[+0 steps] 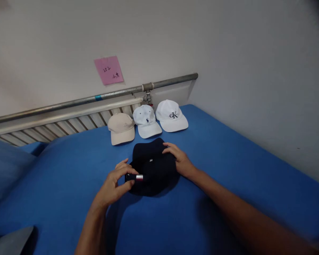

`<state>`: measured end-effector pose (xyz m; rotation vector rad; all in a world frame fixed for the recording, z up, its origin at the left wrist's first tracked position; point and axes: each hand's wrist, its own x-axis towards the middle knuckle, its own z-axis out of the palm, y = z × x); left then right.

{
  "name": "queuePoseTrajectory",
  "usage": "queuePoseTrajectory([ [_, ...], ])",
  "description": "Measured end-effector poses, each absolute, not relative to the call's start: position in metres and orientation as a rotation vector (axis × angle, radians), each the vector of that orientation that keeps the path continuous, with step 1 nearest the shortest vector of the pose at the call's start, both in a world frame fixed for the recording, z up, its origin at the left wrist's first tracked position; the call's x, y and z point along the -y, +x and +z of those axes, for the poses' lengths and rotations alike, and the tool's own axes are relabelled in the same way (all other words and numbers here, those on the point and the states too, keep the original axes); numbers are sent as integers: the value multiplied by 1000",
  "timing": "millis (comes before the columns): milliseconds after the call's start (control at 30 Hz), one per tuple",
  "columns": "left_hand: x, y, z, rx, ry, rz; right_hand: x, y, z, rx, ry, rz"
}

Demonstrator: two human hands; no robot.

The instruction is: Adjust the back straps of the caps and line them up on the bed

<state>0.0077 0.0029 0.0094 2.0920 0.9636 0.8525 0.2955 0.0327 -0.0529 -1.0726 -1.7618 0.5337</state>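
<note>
A dark navy baseball cap (156, 170) lies tipped on the blue sheet between my hands, its inside partly showing. My left hand (117, 182) pinches the cap's back strap, which carries a small silver clasp (139, 177). At the cap's right side, my right hand (182, 161) grips the edge with its fingers bent over the fabric. Just beyond stand three other caps side by side: a beige cap (121, 127), a pale cap with a small dark emblem (146, 120), and a white cap with dark letters (171, 115).
The blue sheet (77, 163) spreads over a bed-like surface. Behind it run a radiator (87, 120) and a metal pipe (117, 93). A pink note (108, 71) hangs on the wall. A blue pillow-like shape (5, 166) and a grey object (14, 242) lie at left.
</note>
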Motion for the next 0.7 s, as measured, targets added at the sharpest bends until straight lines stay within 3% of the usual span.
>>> queuePoseTrajectory([
  [133, 2, 6, 5, -1063, 1754, 993, -16, 299, -25, 1512, -1199, 285],
  [233, 5, 16, 3, -1078, 1708, 997, 17, 287, 8, 1536, -949, 73],
  [400, 8, 39, 6, -1034, 1759, 997, 47, 256, 21, 1898, -564, 167],
  [700, 15, 59, 1, -1143, 1682, 997, 33, 254, -5, 1861, -993, 393],
])
